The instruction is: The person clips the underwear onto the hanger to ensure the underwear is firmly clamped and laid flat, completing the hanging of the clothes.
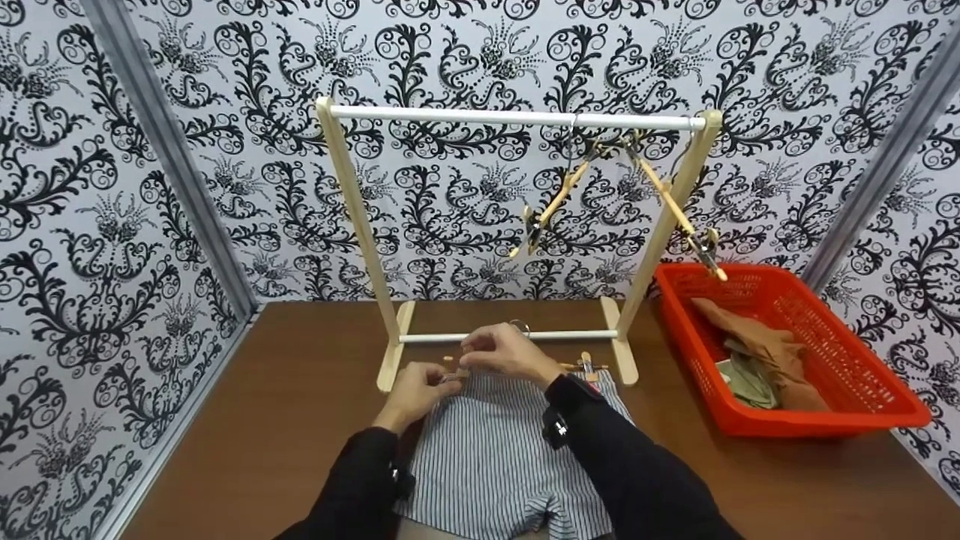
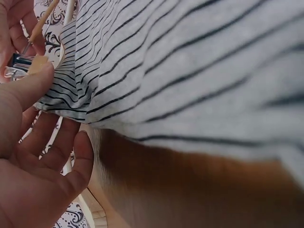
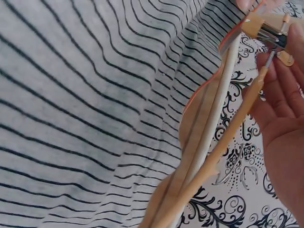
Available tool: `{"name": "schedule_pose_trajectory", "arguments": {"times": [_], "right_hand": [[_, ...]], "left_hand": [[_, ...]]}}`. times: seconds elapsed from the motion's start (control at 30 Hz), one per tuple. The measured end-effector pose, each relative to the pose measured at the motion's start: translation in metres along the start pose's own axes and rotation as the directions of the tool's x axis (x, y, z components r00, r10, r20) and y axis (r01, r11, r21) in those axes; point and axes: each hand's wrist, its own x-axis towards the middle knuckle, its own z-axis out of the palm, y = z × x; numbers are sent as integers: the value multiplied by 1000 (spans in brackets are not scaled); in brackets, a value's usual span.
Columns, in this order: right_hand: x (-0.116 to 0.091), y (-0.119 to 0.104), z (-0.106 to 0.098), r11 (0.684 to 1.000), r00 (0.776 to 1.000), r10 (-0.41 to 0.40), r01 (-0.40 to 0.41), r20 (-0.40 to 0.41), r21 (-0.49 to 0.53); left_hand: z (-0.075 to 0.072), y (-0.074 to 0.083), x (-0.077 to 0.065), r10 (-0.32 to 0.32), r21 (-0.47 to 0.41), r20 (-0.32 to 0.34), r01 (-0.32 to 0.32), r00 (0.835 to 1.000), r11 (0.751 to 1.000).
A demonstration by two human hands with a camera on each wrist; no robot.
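Grey-and-white striped shorts [image 1: 495,450] lie on the table with their waistband toward the rack. At the waistband's left corner my left hand [image 1: 416,394] pinches the cloth, its thumb beside the tan pad of a hanger clip [image 2: 38,64] and its fingers behind the fabric. My right hand [image 1: 506,352] is just over that clip, fingers loosely bent around its tails; the right wrist view shows no firm grip. The wooden hanger bar [image 3: 213,154] runs along the waistband. Another clip [image 1: 589,367] is at the waistband's right corner.
Behind the shorts stands a wooden rack with a white rail [image 1: 450,115]. Two clip hangers [image 1: 564,196] hang toward its right end. A red basket [image 1: 825,424] at the right contains brown cloth [image 1: 780,352] and green cloth [image 1: 750,382]. Patterned walls enclose the table [image 1: 262,420].
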Motion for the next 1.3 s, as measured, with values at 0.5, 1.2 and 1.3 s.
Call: {"name": "schedule_pose_trajectory", "arguments": {"times": [0.5,1.2,1.3], "right_hand": [[1,2,-5,981,996,-69,78,-53,175],[-1,-4,-7,984,999,-46,41,29,175],[0,-4,-5,980,998,-49,42,32,193]], "left_hand": [[-4,3,-1,29,-50,15,-28,999,998],[-8,2,-8,-33,-297,-46,18,998,955],[-7,1,-8,-40,-311,-83,12,996,950]]}}
